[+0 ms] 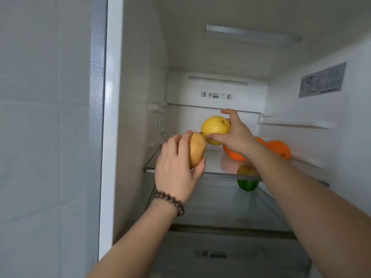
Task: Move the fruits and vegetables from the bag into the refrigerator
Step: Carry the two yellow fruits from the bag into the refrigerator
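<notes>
Round yellow fruit, pinched by right hand, nears glass shelf; left hand grips tan-brown fruit; next, release both.

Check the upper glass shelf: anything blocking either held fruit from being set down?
Nothing visible blocks them. The left hand holds a tan fruit at the glass shelf's bare front-left; the right hand holds a yellow fruit over bare glass farther back. Oranges sit right.

Two fruits are being held: one yellow pear, one brown pear. Two oranges and one green pepper are being counted beyond the fingers.
</notes>
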The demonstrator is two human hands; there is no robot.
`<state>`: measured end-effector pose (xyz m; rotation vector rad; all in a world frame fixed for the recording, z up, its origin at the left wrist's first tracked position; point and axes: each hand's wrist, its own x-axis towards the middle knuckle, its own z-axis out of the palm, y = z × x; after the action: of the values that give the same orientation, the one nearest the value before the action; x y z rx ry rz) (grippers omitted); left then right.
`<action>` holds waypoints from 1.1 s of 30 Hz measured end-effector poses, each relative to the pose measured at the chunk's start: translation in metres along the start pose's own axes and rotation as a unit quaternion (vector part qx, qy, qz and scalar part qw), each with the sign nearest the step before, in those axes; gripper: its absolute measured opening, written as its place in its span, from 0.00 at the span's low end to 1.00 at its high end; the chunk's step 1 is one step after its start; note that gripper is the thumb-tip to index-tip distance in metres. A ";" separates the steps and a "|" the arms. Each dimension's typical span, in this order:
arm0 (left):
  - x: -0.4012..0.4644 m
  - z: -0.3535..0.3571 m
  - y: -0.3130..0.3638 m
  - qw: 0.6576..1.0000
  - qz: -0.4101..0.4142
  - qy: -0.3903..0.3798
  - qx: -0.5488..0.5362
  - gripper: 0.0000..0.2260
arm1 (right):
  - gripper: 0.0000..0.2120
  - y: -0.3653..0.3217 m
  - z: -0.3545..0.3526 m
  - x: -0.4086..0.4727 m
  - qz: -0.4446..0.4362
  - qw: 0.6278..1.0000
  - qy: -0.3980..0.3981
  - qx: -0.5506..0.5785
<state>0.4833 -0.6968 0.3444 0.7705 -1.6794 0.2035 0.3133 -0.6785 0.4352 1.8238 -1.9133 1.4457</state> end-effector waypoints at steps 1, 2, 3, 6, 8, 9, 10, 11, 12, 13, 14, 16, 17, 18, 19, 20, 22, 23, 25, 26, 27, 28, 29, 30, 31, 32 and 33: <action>-0.001 0.002 0.001 1.000 -0.006 0.009 0.004 0.30 | 0.35 0.004 0.009 0.016 0.002 1.000 -0.027 -0.008; -0.001 0.003 0.001 1.000 -0.011 0.019 0.006 0.30 | 0.33 0.008 0.018 0.031 0.002 0.998 -0.055 -0.023; -0.001 0.004 0.001 0.999 -0.013 0.028 0.009 0.30 | 0.32 0.012 0.027 0.045 0.001 0.996 -0.081 -0.039; -0.001 0.006 -0.001 0.999 -0.008 0.047 0.024 0.30 | 0.29 0.019 0.051 0.075 0.006 0.988 -0.141 -0.060; -0.001 0.007 -0.001 0.998 -0.006 0.052 0.034 0.29 | 0.28 0.024 0.063 0.088 0.001 0.981 -0.176 -0.084; -0.001 0.007 -0.001 0.998 -0.005 0.053 0.038 0.29 | 0.28 0.025 0.067 0.092 0.000 0.975 -0.196 -0.102; -0.001 0.008 -0.001 0.998 -0.003 0.054 0.041 0.29 | 0.28 0.026 0.071 0.093 0.002 0.970 -0.215 -0.113; -0.001 0.008 -0.001 0.997 -0.001 0.055 0.044 0.29 | 0.29 0.025 0.073 0.092 0.009 0.966 -0.231 -0.115; -0.001 0.009 -0.001 0.997 0.002 0.055 0.048 0.29 | 0.31 0.024 0.075 0.089 0.016 0.965 -0.238 -0.110; -0.002 0.009 -0.001 0.997 0.003 0.055 0.051 0.29 | 0.33 0.025 0.076 0.088 0.022 0.966 -0.235 -0.103; -0.002 0.010 -0.001 0.997 0.004 0.056 0.054 0.30 | 0.35 0.026 0.077 0.087 0.027 0.969 -0.228 -0.094; -0.002 0.010 -0.001 0.997 0.002 0.057 0.058 0.30 | 0.35 0.030 0.080 0.086 0.034 0.972 -0.219 -0.077; -0.002 0.011 0.000 0.997 0.001 0.057 0.059 0.30 | 0.35 0.030 0.081 0.085 0.038 0.973 -0.219 -0.068; -0.002 0.011 0.000 0.997 0.002 0.058 0.060 0.30 | 0.34 0.030 0.082 0.085 0.046 0.973 -0.220 -0.058; -0.002 0.012 0.000 0.996 0.003 0.058 0.061 0.30 | 0.31 0.030 0.083 0.084 0.053 0.973 -0.219 -0.049; -0.002 0.012 0.000 0.996 0.005 0.057 0.061 0.30 | 0.26 0.031 0.084 0.084 0.057 0.974 -0.218 -0.040; -0.002 0.012 0.000 0.996 0.008 0.059 0.063 0.30 | 0.23 0.032 0.084 0.084 0.059 0.974 -0.218 -0.030; -0.002 0.012 -0.001 0.996 0.007 0.060 0.064 0.30 | 0.26 0.032 0.083 0.083 0.058 0.973 -0.222 -0.032; -0.001 0.012 0.000 0.996 0.006 0.058 0.065 0.30 | 0.34 0.030 0.079 0.080 0.053 0.973 -0.224 -0.037; -0.002 0.011 0.000 0.996 0.006 0.056 0.065 0.30 | 0.37 0.028 0.076 0.079 0.046 0.974 -0.218 -0.044; -0.001 0.011 0.000 0.996 0.006 0.055 0.066 0.29 | 0.39 0.026 0.072 0.078 0.038 0.975 -0.210 -0.055; -0.001 0.010 0.001 0.996 0.006 0.053 0.068 0.29 | 0.40 0.024 0.068 0.077 0.030 0.977 -0.200 -0.063; -0.001 0.009 0.001 0.996 0.005 0.050 0.070 0.30 | 0.40 0.022 0.063 0.076 0.023 0.979 -0.192 -0.063; -0.001 0.009 0.001 0.996 0.005 0.048 0.071 0.30 | 0.41 0.020 0.059 0.073 0.020 0.981 -0.186 -0.056; -0.001 0.008 0.002 0.996 0.005 0.045 0.072 0.30 | 0.41 0.019 0.055 0.069 0.017 0.983 -0.180 -0.043; -0.001 0.008 0.002 0.996 0.005 0.042 0.074 0.30 | 0.41 0.018 0.052 0.064 0.014 0.985 -0.172 -0.029; 0.000 0.007 0.002 0.996 0.005 0.039 0.076 0.30 | 0.40 0.017 0.049 0.058 0.014 0.987 -0.161 -0.015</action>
<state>0.4761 -0.6986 0.3427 0.8566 -1.6077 0.3675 0.3083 -0.7561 0.4383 2.1330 -2.0964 1.1777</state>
